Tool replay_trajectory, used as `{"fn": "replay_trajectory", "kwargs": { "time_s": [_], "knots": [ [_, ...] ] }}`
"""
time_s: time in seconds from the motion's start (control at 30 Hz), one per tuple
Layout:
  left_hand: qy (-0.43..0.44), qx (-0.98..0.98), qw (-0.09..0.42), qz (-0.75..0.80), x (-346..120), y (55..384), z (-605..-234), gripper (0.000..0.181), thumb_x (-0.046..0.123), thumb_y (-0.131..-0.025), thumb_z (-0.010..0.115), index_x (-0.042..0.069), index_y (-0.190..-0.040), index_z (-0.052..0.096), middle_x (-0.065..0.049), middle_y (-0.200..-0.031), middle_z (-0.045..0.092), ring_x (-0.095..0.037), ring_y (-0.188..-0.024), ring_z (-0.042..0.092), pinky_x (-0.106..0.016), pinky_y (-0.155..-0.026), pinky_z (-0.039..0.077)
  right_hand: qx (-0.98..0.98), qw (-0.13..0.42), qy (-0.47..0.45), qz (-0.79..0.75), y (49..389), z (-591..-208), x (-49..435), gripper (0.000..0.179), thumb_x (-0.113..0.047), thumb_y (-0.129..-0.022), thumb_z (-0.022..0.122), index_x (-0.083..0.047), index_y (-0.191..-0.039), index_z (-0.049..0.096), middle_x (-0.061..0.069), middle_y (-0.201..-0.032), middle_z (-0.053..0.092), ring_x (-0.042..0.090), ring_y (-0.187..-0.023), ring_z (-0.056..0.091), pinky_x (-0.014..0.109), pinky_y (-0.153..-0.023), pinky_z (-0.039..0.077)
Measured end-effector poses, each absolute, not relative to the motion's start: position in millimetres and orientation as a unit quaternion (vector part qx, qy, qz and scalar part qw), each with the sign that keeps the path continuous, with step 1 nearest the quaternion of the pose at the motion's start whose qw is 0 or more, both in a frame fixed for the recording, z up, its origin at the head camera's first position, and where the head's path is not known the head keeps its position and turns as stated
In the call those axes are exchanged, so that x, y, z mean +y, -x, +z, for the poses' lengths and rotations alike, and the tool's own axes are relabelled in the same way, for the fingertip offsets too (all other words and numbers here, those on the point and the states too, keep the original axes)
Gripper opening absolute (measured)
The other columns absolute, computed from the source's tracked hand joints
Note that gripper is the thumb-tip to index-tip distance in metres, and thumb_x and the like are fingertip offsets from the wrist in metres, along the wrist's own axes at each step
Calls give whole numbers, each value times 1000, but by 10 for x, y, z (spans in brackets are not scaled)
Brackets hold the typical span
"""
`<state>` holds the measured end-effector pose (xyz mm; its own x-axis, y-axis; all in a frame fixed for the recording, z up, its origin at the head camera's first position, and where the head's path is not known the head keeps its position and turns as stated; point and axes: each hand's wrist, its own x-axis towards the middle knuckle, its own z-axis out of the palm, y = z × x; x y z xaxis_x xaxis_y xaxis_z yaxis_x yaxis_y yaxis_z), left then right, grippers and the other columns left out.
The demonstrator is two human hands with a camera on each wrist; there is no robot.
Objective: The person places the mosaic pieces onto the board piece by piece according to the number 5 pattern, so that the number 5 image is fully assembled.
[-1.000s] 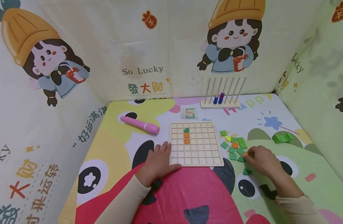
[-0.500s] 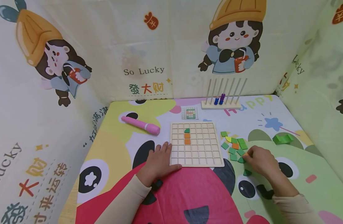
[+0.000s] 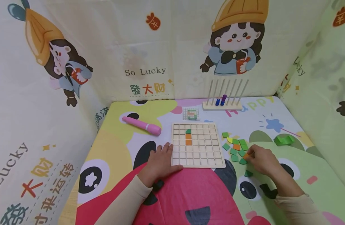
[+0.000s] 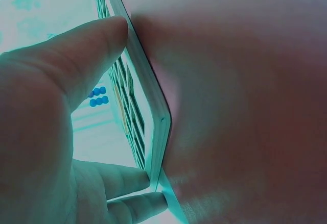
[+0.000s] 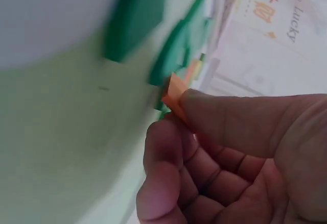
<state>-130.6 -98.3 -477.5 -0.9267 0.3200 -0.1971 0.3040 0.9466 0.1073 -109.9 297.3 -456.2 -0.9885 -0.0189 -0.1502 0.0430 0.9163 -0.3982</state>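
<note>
My right hand (image 3: 262, 160) pinches an orange tile (image 5: 177, 92) between thumb and fingertips, over the right edge of a loose group of tiles. Green tiles (image 3: 235, 158) lie flat there, with a yellow tile (image 3: 229, 139) and another orange tile (image 3: 236, 146) among them. A wooden grid board (image 3: 199, 153) lies left of this group. My left hand (image 3: 158, 161) rests at its lower left corner, fingers spread along the left side and thumb (image 4: 97, 43) on the near edge. In one column of the board sit a green rounded tile (image 3: 188, 131) and two orange squares (image 3: 188, 139).
A small patterned card (image 3: 191, 114) lies behind the board. Further back stands a wooden abacus rack (image 3: 222, 106) with blue and purple beads. A pink pen-like stick (image 3: 141, 125) lies to the left, a green piece (image 3: 284, 140) to the far right. Printed cloth walls surround the table.
The head view has shifted slightly. My right hand stays beside the loose tiles with the orange tile in its fingertips, and my left hand has not moved from the board's corner.
</note>
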Motion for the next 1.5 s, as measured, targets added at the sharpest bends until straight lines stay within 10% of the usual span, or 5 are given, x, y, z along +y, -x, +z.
{"fn": "replay_trajectory", "kwargs": {
  "time_s": [0.57,1.5],
  "knots": [
    [-163,980,106,38,-976,1315,-4783,106,75,-83,66,10,-161,36,-12,-163,40,-35,-143,42,-59,-103,45,940,84,160,-290,1616,-4466,2198,10,-15,-98,72,-9,-102,64,-1,-88,67,14,-80,58,33,-70,49],
    [-154,982,109,28,-952,1306,-4767,105,76,-83,66,11,-161,37,-11,-163,40,-34,-143,42,-58,-104,46,935,115,226,-249,2186,-4650,1503,5,-11,-95,72,-12,-98,68,0,-86,64,19,-82,56,38,-79,47]
  ]
}}
